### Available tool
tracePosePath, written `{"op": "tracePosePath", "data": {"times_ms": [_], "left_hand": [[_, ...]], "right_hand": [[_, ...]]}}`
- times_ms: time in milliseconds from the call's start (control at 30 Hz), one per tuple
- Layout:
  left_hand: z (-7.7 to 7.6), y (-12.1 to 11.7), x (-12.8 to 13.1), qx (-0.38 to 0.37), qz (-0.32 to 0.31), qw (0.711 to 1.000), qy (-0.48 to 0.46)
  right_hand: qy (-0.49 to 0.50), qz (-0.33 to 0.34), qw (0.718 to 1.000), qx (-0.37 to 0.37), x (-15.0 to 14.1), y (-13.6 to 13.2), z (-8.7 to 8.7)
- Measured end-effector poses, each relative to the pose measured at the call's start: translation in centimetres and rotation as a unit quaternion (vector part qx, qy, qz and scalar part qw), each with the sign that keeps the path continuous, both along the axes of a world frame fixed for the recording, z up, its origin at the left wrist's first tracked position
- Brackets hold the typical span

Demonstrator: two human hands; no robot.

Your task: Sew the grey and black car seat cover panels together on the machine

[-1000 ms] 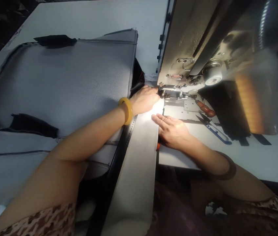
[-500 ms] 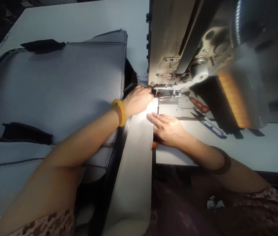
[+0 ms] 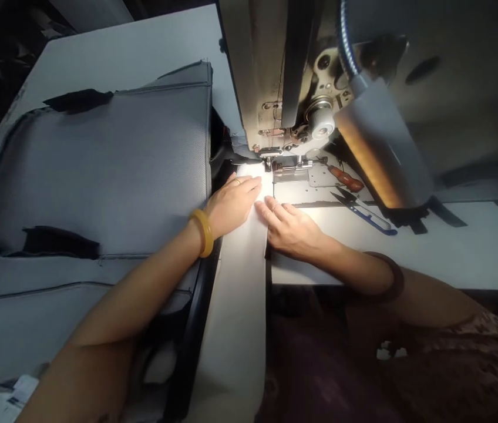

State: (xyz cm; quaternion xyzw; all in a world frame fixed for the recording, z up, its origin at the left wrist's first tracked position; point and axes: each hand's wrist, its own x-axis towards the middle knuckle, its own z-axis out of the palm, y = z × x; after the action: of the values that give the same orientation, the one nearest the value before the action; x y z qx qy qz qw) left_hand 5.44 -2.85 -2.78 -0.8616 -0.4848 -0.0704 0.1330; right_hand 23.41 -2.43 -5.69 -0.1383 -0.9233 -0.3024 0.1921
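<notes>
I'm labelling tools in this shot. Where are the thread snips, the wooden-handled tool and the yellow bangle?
thread snips (image 3: 366,210), head view, on the blue handle.
wooden-handled tool (image 3: 346,181), head view, on the reddish handle.
yellow bangle (image 3: 204,232), head view, on its outer band at the left wrist.
</notes>
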Motion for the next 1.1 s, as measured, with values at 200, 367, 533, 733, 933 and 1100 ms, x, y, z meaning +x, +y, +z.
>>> {"op": "tracePosePath", "data": {"times_ms": [200,367,533,733,933,1100], "left_hand": [[0.5,0.2,-0.1,0.043,-0.035,0.998,0.025],[1.0,0.2,-0.1,0.017,-0.031,0.998,0.049],[0.6,0.6,-0.4,0.019,-0.012,0.999,0.026],[0.7,0.6,-0.8,0.013,0.038,0.999,0.002],[0.4,0.5,-0.9,0.025,-0.044,0.999,-0.006],[0.4,0.3,-0.5,0.041,-0.056,0.997,0.042]], "right_hand": [[0.008,-0.060,0.993,-0.100,-0.2,-1.1,0.3],[0.021,-0.166,0.972,-0.166,-0.2,-0.9,0.4],[0.062,-0.133,0.968,-0.202,0.3,1.7,0.6],[0.111,-0.112,0.961,-0.227,0.3,2.9,-0.2],[0.079,-0.188,0.964,-0.170,-0.2,1.2,0.1],[-0.014,-0.100,0.993,-0.068,-0.6,-0.6,0.1]]}}
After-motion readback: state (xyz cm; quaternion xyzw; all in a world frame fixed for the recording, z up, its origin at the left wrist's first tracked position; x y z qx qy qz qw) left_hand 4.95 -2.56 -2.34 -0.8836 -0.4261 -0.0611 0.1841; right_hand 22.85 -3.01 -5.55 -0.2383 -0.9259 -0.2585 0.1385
